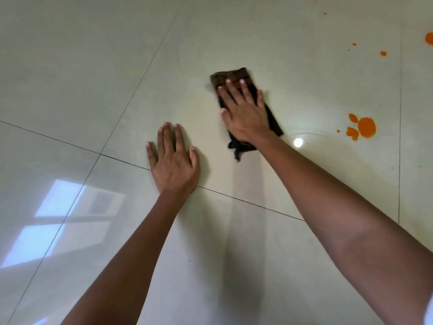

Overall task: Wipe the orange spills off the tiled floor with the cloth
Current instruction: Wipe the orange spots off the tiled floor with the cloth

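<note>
1. Under the right hand, flat on the glossy pale-green tiled floor: a dark brown, folded rectangular cloth. Far end sticking out past the fingertips, ragged near corner showing beside the wrist.
2. Pressing down on that cloth with palm and straight, spread fingers.
3. Resting the left hand palm-down on bare tile just left of the cloth. Fingers straight and slightly fanned, holding nothing, heel lying across a dark grout line.
4. To the right of the cloth, well apart from it: a cluster of bright orange spills, one large round blob with smaller blobs close beside it.
5. Farther off toward the upper right: small orange drops, a larger orange patch cut by the right frame edge, and another at the top edge.
6. Between cloth and cluster: bare tile with a bright round glare spot.
7. Left of and beyond the cloth: open tile crossed by thin dark grout lines, with a pale window reflection at lower left.
</note>
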